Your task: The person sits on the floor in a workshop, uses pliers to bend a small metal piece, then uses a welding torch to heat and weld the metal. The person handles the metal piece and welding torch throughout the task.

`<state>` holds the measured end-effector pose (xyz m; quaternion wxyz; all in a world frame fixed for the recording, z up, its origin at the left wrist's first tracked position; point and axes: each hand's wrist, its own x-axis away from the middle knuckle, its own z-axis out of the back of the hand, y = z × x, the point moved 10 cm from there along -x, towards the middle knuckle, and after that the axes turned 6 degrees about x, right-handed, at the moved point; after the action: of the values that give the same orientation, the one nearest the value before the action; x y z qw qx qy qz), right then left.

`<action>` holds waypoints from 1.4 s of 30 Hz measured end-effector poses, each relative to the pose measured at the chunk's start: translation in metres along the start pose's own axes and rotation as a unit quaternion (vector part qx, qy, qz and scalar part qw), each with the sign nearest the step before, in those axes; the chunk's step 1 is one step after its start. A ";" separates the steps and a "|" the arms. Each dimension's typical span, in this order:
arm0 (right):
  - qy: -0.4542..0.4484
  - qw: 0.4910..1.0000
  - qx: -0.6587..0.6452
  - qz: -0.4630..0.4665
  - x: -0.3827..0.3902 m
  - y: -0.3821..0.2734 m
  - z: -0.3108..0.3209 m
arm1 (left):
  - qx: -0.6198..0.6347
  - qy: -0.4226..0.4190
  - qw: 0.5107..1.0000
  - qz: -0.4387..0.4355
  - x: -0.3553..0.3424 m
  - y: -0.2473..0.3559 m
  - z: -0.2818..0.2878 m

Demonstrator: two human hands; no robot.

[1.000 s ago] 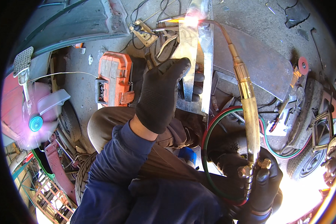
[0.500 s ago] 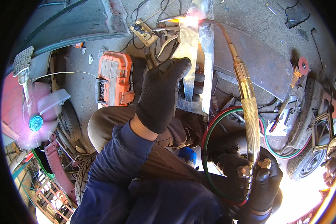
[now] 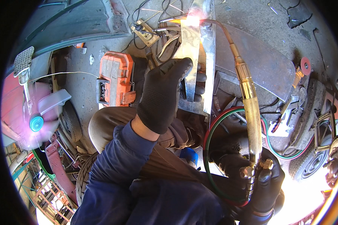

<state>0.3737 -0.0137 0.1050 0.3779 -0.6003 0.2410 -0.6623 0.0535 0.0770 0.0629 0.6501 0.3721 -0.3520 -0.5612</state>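
A black glove covers my left hand (image 3: 162, 90), whose thumb and fingers pinch the lower part of a shiny bent sheet metal piece (image 3: 192, 52). My right hand (image 3: 266, 180), gloved too, is closed around the valve end of a brass gas torch (image 3: 254, 123). The thin bent tip of the torch reaches the upper part of the metal, where a bright flame (image 3: 193, 20) glows and an orange streak trails off to the left. Red and green hoses (image 3: 210, 144) loop from the torch's lower end. Part of the right hand's grip is hidden behind the torch.
An orange toolbox (image 3: 116, 78) stands left of my hand. A power strip (image 3: 145, 35) with cords and pliers (image 3: 168, 47) lies beyond it. A large metal plate (image 3: 259, 62) rests on the right of the floor. At far left a fan (image 3: 36, 123) spins; a wheel (image 3: 310, 167) lies right.
Both hands keep nearly the same places and grips. The orange streak left of the glowing spot looks a little shorter and fainter.
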 end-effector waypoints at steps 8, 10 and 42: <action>-0.024 1.000 -0.015 0.007 -0.002 -0.001 -0.002 | 0.077 -0.015 0.994 0.081 0.005 -0.008 -0.004; -0.021 1.000 -0.011 0.012 -0.003 -0.001 -0.001 | 0.061 -0.005 0.996 0.063 0.003 -0.008 -0.003; -0.015 1.000 -0.005 -0.002 -0.002 -0.001 -0.004 | 0.233 0.005 0.961 0.147 0.005 -0.007 -0.007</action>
<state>0.3699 -0.0116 0.1042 0.3774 -0.6123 0.2372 -0.6530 0.0564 0.0722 0.0533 0.6225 0.4607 -0.5201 -0.3603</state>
